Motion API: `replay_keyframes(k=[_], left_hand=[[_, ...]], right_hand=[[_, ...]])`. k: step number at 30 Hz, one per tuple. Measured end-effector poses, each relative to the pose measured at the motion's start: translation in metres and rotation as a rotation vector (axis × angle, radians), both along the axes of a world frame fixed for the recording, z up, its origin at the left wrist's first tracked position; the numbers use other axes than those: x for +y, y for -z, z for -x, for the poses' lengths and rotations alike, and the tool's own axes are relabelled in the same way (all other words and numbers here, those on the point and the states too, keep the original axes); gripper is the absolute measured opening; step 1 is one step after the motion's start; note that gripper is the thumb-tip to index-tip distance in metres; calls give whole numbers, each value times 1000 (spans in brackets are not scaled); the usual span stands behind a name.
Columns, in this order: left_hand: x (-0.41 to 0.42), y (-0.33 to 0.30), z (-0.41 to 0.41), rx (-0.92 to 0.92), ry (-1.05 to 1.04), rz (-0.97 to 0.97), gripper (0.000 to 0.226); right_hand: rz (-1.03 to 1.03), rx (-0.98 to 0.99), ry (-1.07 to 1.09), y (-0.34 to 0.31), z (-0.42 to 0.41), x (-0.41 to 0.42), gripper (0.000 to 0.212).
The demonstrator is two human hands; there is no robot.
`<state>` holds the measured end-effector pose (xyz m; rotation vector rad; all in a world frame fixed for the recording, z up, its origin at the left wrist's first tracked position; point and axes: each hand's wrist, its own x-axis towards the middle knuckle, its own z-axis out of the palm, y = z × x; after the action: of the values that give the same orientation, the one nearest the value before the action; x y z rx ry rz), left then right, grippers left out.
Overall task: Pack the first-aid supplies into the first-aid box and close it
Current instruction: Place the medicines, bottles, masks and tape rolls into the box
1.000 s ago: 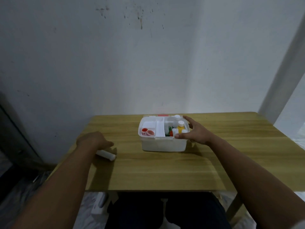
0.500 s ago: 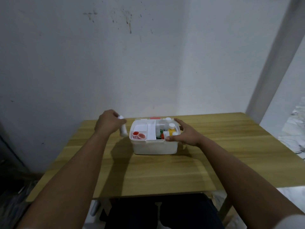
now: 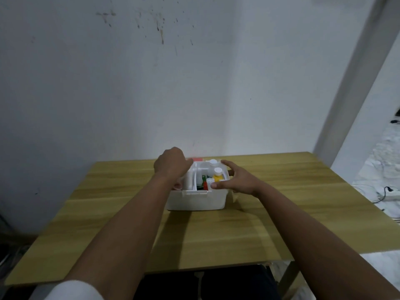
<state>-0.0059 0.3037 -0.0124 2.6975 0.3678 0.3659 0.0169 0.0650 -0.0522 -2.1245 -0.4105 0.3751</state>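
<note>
The white first-aid box (image 3: 195, 201) stands open at the middle of the wooden table (image 3: 281, 213). Inside it are a yellow bottle with a white cap (image 3: 217, 176), a second white-capped bottle (image 3: 213, 162), and green and red items (image 3: 203, 181). My left hand (image 3: 171, 164) hovers over the box's left compartment, closed on a white tube (image 3: 189, 178) that points down into the box. My right hand (image 3: 234, 180) grips the box's right rim, thumb on the front edge. What lies in the left compartment is hidden by my left forearm.
A red part (image 3: 197, 159) shows behind the box's far edge. The table backs onto a white wall (image 3: 194, 83). At the far right, cables and a power strip (image 3: 389, 194) lie on the floor.
My left hand picked the white tube up from the table's left side, carried it right, and now holds it over the box's left compartment. My right hand stayed on the box's right rim.
</note>
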Motion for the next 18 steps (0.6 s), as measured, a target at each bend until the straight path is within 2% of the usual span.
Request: replay_keyframes(k=[3,5,8,10,13,16,18], left_hand=[[28,2,-9,-22,-48,31,48],[43,7,-14,23,-95,127,53],[59,22,-28,165,-136,426,65],[65,30,-36,284,-116,680,85],[69,33,-43,335,-83,843,112],[68,28,-48,273,-85,866,110],[67,21,-47,214,-65,908,103]], right_hand=[[-54,37,97,-7,-11,2,104],[-122,88,183,-8,-21,5,95],[-208,194,277,-6,-36,10,92],[-213,237,318,-2,-46,15,90],[-220,281,353,5,-59,24,93],[-280,239,416,3,-66,31,106],[-327,179,424,-4,-64,34,93]])
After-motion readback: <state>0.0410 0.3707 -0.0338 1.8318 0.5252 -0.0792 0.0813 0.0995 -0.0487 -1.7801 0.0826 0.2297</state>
